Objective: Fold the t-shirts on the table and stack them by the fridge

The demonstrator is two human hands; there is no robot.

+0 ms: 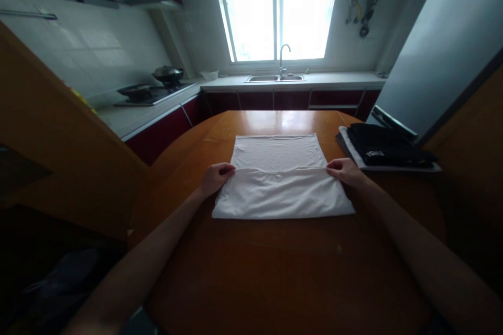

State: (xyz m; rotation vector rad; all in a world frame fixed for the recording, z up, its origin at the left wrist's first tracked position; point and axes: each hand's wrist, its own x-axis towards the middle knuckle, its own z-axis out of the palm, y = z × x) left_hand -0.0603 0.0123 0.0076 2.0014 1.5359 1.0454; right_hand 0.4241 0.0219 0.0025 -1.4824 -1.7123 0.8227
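Observation:
A white garment, perhaps a shirt (281, 193), lies partly folded on the wooden table (275, 272). Its near part is doubled over, and the edge of that upper layer runs across the middle with a slight sag. At the left end of this edge, my left hand (215, 177) pinches the cloth between thumb and fingers. My right hand (348, 171) grips the opposite end the same way. Beyond the edge, the far part of the garment lies flat in a single visible panel. Some wrinkles cross the near layer.
A stack of folded dark and white clothes (387, 145) sits at the table's right side. Behind the table run a counter with a sink (275, 78) and, to the left, a stove with pans (168, 74). A fridge (436, 57) stands at right.

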